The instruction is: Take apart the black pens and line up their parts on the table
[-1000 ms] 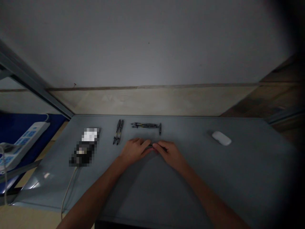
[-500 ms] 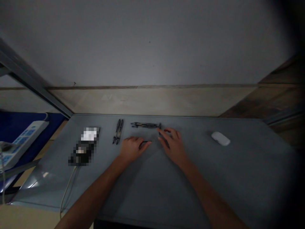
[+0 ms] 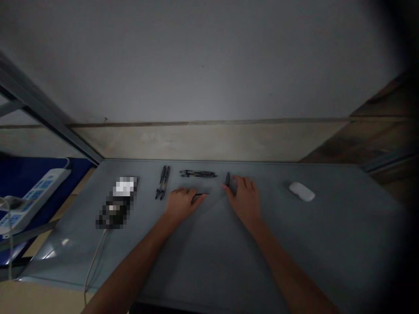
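Grip closed, the left hand [image 3: 181, 205] holds a slim dark rod [image 3: 202, 194], tip protruding; right of it, the right hand [image 3: 245, 199] pinches a short dark piece [image 3: 228, 177] over the table [image 3: 209, 261]. Both look light, stiff, perhaps slippery; a mid-length pinch should suit.

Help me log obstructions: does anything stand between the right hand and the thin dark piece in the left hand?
Nothing visible does: grey tabletop shows between the right hand and the thin dark piece. The crosswise pens lie farther back, outside that gap.
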### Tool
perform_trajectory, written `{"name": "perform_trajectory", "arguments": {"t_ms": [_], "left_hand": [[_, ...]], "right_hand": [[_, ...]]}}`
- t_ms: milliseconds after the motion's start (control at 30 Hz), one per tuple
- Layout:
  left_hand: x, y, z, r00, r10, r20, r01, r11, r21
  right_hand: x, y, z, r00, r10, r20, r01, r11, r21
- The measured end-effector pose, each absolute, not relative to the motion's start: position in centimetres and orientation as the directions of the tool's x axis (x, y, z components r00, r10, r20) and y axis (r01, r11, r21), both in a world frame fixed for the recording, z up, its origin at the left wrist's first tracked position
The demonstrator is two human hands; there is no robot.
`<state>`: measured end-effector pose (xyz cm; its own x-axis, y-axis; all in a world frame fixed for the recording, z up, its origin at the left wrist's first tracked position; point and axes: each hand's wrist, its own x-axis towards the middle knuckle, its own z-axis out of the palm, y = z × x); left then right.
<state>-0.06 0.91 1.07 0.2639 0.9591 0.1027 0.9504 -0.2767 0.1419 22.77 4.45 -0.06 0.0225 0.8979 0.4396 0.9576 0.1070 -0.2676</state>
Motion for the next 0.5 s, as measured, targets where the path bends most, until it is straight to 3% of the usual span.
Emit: {"name": "perform_trajectory", "arguments": {"t_ms": [100, 167, 267, 367, 500], "left_hand": [[0.0, 1.0, 0.8, 0.279, 0.955, 0.101, 0.948, -0.29, 0.132], [0.1, 1.0, 0.6, 0.278, 0.955, 0.107, 0.948, -0.291, 0.129], [-0.1, 1.1, 0.4, 0.264, 0.957, 0.123, 0.952, -0.279, 0.124], [-0.6, 1.1, 0.3, 0.258, 0.955, 0.148, 0.958, -0.273, 0.09], [-1.6, 1.1, 0.2, 0.262, 0.945, 0.196, 0.961, -0.274, 0.037]], "right_hand": [[22.9, 4.6, -0.1, 0.031, 0.907, 0.419, 0.963, 0.085, -0.256], [23.1, 4.6, -0.2, 0.061, 0.905, 0.421, 0.946, 0.083, -0.314], [23.4, 4.7, -0.3, 0.107, 0.898, 0.427, 0.85, 0.14, -0.507], [23.3, 4.6, -0.1, 0.053, 0.926, 0.373, 0.654, 0.25, -0.714], [22.7, 4.1, 0.5, -0.082, 0.954, 0.289, 0.468, 0.293, -0.834]]}}
